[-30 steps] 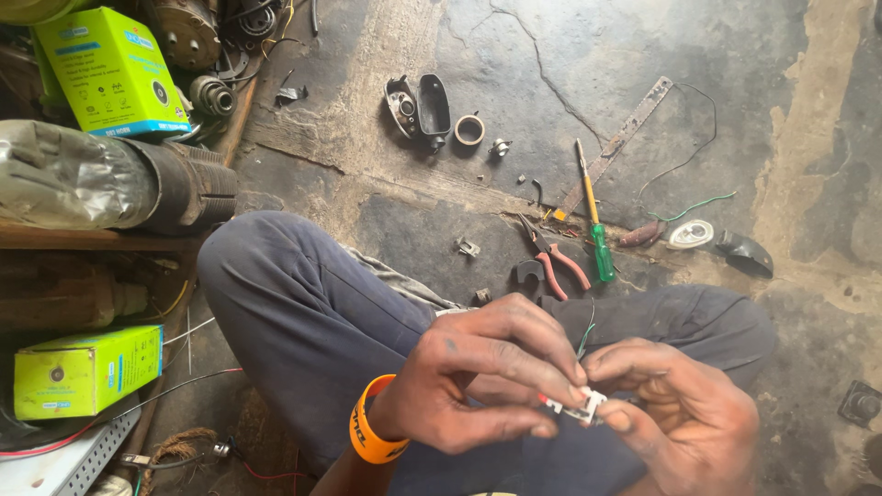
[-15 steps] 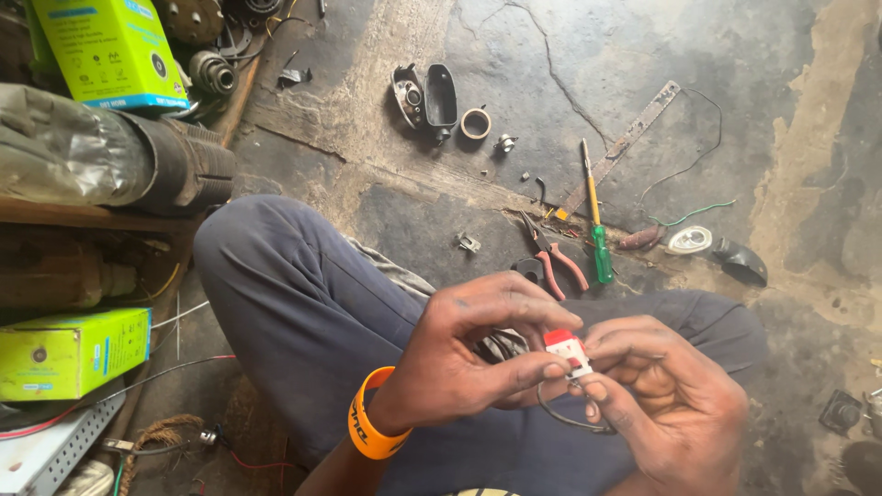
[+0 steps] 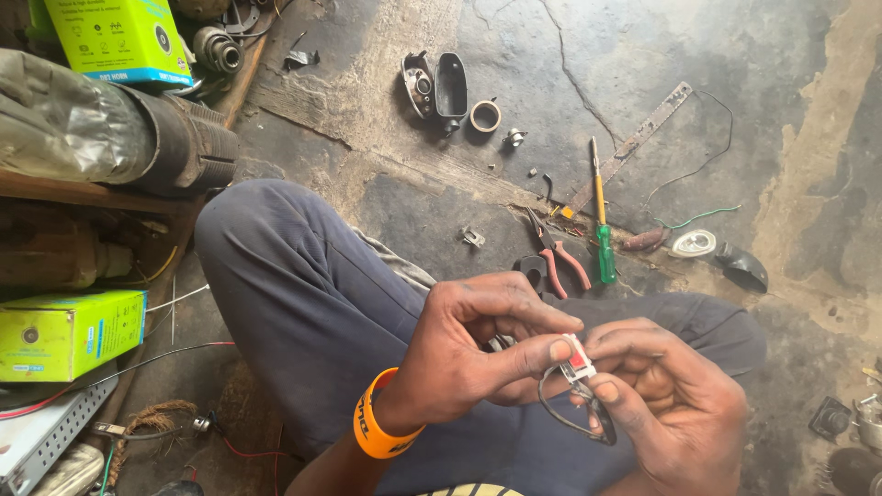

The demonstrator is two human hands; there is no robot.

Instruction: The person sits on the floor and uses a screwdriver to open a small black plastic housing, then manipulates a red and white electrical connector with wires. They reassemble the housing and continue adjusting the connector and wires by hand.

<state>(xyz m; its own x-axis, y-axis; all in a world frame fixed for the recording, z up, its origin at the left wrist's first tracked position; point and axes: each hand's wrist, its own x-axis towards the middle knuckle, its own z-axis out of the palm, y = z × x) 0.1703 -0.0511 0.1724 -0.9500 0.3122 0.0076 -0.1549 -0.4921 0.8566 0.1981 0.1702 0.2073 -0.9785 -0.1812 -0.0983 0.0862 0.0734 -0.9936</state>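
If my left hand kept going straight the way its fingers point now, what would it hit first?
The left hand points rightward, its fingertips already pinching the small red and white part. Straight on, it would most likely meet the right hand, which grips the same part from the other side.

This is a rough floor-level repair workshop: around the cracked, stained concrete floor [image 3: 735, 83] lie red-handled pliers [image 3: 559, 260] just left of a green-handled screwdriver [image 3: 602, 220], dismantled dark metal housings [image 3: 436, 84] farther up-left of it, and bright green cardboard boxes [image 3: 66, 332] far left.
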